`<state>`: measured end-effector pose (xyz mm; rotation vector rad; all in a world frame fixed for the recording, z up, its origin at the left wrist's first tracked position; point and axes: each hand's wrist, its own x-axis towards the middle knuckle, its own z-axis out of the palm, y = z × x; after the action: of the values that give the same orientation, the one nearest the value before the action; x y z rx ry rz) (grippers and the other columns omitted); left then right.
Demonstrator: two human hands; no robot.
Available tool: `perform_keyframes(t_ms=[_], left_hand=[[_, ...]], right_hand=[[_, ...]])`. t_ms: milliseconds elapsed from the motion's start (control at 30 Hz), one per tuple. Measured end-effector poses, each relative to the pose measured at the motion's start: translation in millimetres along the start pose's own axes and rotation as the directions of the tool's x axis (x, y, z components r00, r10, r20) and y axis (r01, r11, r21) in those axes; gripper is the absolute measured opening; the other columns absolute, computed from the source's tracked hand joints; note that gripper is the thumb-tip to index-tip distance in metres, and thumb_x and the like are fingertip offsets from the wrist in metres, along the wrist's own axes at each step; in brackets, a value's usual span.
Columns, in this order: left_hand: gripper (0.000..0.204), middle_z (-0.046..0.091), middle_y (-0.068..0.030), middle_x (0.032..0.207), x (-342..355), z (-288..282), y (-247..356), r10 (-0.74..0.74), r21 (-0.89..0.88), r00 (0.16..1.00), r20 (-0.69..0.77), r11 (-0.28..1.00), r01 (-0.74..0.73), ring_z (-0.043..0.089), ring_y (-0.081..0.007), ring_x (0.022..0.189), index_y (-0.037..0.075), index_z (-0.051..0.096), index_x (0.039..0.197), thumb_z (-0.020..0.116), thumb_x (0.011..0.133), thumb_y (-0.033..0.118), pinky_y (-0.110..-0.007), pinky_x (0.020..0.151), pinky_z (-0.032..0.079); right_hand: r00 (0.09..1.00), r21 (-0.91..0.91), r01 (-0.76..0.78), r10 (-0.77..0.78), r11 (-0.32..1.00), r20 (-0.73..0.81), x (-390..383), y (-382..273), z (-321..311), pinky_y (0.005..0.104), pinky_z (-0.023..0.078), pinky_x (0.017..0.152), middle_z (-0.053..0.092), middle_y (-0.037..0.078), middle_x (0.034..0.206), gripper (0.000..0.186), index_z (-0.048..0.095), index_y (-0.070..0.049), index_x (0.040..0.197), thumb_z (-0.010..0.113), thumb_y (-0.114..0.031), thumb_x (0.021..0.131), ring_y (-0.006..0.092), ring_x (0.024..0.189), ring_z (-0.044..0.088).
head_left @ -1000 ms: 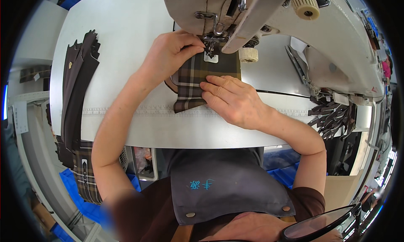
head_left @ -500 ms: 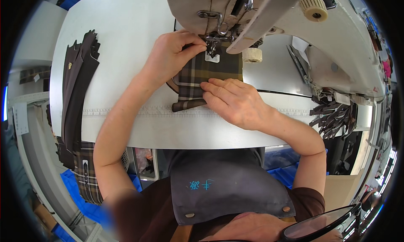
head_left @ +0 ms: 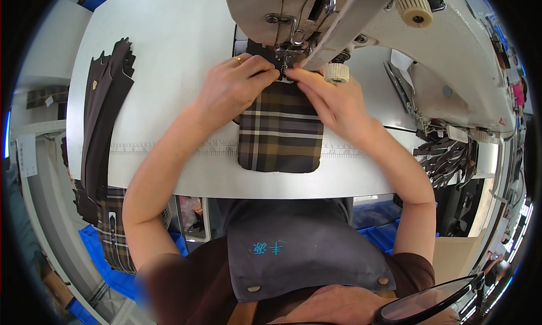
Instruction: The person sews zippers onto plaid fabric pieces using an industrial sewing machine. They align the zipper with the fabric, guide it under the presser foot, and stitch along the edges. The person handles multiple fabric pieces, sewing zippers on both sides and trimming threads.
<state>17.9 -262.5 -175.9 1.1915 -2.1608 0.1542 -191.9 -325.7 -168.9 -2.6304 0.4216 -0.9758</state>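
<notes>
A plaid fabric piece (head_left: 280,133) in brown, olive, black and white lies flat, its rounded corners toward me. Its far end runs under the presser foot (head_left: 284,66) of the sewing machine (head_left: 271,14). My left hand (head_left: 234,89), with a ring on one finger, pinches at the left of the foot. From the right, my right hand (head_left: 337,102) has thumb and forefinger pressed together close to the needle area. Both sets of fingertips close on the fabric's far part, though exactly what lies between them is partly hidden. A bit of white shows just below the foot.
Dark fabric strips (head_left: 104,110) hang over the table's left side, above more plaid pieces (head_left: 117,234). Tweezers (head_left: 400,86) lie by the machine's base. A bundle of dark strips (head_left: 449,158) sits at the right edge. A ruler scale (head_left: 180,149) crosses the white table (head_left: 152,71).
The plaid piece's near part, rolled up before, now lies flat toward me. My right hand has moved off it, up and right, to the presser foot. My left hand has shifted slightly downward.
</notes>
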Motion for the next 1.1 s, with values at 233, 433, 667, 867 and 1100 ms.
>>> perform_keyframes(t_ms=[233,433,667,867,1100], left_hand=[[0.029,0.064,-0.0044,0.101,-6.6,-4.0,0.3,-0.074,-0.068,0.995,0.068,0.995,0.078,0.062,-0.0239,0.085,0.007,0.067,0.099,0.063,0.071,0.001,-0.033,0.072,0.052],[0.027,0.065,-0.0054,0.106,-6.7,-5.8,1.9,-0.123,-0.097,0.986,0.112,0.986,0.134,0.062,-0.0270,0.089,0.009,0.068,0.101,0.062,0.075,0.002,-0.035,0.078,0.051],[0.029,0.065,-0.0056,0.102,-7.8,-3.7,3.1,-0.159,-0.118,0.983,0.095,0.978,0.170,0.061,-0.0261,0.089,0.008,0.068,0.102,0.064,0.073,0.002,-0.034,0.078,0.051],[0.031,0.065,-0.0053,0.104,-5.6,-8.2,3.5,-0.167,-0.108,0.974,0.156,0.977,0.185,0.060,-0.0257,0.091,0.009,0.068,0.102,0.063,0.072,0.001,-0.035,0.079,0.050],[0.032,0.064,-0.0043,0.106,-4.9,-8.1,4.6,-0.172,-0.087,0.968,0.181,0.978,0.190,0.059,-0.0258,0.095,0.010,0.067,0.103,0.060,0.073,-0.001,-0.036,0.083,0.050]], right_hand=[[0.988,-0.241,0.099,-0.066,0.965,0.141,-2.2,7.0,4.8,0.0315,0.047,0.065,0.058,0.006,0.084,0.037,0.066,-0.007,0.101,0.063,-0.004,0.065,0.0223,0.078,0.055],[0.999,-0.142,0.023,-0.017,0.990,0.039,-1.7,7.8,9.1,0.0335,0.048,0.061,0.060,0.007,0.082,0.028,0.066,-0.006,0.097,0.065,-0.005,0.070,0.0247,0.074,0.057],[0.966,-0.051,-0.257,0.254,0.965,-0.058,13.5,6.1,22.3,0.0375,0.049,0.060,0.064,0.007,0.077,0.022,0.065,-0.007,0.092,0.071,-0.017,0.073,0.0271,0.070,0.059],[0.983,-0.132,-0.185,0.186,0.974,-0.011,14.3,4.8,21.7,0.0296,0.050,0.063,0.066,0.005,0.083,0.020,0.062,-0.007,0.101,0.066,-0.011,0.082,0.0220,0.074,0.063],[0.990,-0.219,0.096,-0.069,0.971,0.126,-0.1,5.8,3.6,0.0340,0.050,0.063,0.060,0.006,0.091,0.036,0.065,-0.007,0.104,0.062,-0.002,0.069,0.0247,0.079,0.058]])
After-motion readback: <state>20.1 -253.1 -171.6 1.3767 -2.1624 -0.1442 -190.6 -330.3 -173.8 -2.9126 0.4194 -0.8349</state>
